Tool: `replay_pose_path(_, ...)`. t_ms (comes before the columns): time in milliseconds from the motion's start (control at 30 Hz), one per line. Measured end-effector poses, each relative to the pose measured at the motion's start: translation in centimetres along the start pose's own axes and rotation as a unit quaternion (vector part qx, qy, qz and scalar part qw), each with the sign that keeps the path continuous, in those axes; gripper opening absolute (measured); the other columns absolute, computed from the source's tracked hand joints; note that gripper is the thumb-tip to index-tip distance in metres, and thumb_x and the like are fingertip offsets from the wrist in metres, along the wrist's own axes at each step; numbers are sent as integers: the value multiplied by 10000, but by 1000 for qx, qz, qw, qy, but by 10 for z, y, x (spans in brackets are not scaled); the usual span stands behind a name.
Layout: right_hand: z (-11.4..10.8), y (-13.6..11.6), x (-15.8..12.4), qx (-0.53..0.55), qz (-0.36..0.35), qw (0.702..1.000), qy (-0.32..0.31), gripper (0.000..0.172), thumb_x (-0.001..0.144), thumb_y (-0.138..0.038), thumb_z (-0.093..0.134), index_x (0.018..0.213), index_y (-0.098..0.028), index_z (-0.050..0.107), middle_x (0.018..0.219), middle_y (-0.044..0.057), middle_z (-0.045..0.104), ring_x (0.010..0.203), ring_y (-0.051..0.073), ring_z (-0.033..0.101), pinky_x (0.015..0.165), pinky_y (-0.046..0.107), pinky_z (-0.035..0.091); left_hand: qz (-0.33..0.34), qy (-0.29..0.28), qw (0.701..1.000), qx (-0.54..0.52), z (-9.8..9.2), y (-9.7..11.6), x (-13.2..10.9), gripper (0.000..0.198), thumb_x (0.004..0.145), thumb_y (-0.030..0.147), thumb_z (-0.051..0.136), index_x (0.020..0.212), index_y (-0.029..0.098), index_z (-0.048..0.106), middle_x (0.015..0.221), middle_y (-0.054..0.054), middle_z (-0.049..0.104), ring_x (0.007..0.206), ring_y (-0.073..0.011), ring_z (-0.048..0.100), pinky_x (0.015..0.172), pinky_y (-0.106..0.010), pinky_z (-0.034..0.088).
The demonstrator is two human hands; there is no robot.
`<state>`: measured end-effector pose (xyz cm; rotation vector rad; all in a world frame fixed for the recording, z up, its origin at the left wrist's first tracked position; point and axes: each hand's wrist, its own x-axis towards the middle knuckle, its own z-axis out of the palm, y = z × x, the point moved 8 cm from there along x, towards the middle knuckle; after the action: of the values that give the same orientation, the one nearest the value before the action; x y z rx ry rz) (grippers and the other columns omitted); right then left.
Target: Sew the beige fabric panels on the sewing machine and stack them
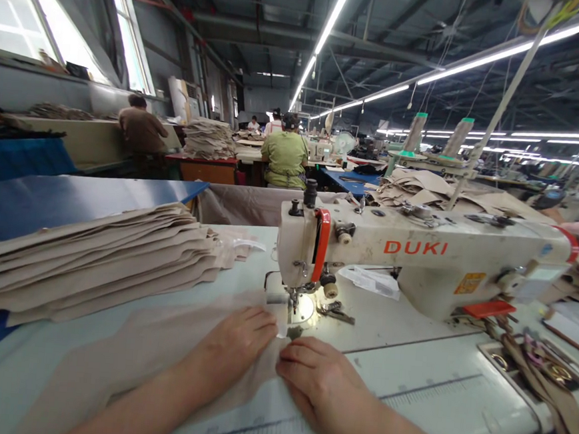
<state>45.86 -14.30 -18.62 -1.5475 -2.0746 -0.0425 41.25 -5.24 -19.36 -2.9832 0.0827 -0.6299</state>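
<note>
A thin beige fabric piece [160,330] lies on the sewing table, its right edge at the needle area of a white sewing machine [367,243] marked DUKI. My left hand [237,340] rests on top of the fabric with its fingers lying flat, close to the presser foot [293,301]. At the fabric's right edge, my right hand [324,383] has its fingers curled together and pinching the edge; the thumb is mostly hidden. A small white strip [282,327] shows by the left fingertips. The machine's lamp lights the round needle plate [305,308].
To the left sits a stack of beige fabric pieces [96,248]. A metal tool [337,312] lies right of the needle. An inset tray [533,370] with straps and rings is at right. A ruler scale [436,392] runs along the table's front. Other people work farther back.
</note>
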Motion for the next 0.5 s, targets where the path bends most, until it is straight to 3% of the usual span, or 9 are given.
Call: replay_pose_path(500,2,1,1,6,9,1000,-11,187,932,-133,504,992,-144,681,1037,88,691,988,189,597,953,279,476,-10,11,1000,-5,2,0,0,207,862,-19,509,870,165,606,903,-35,666,848,-198,621,826,-355,514)
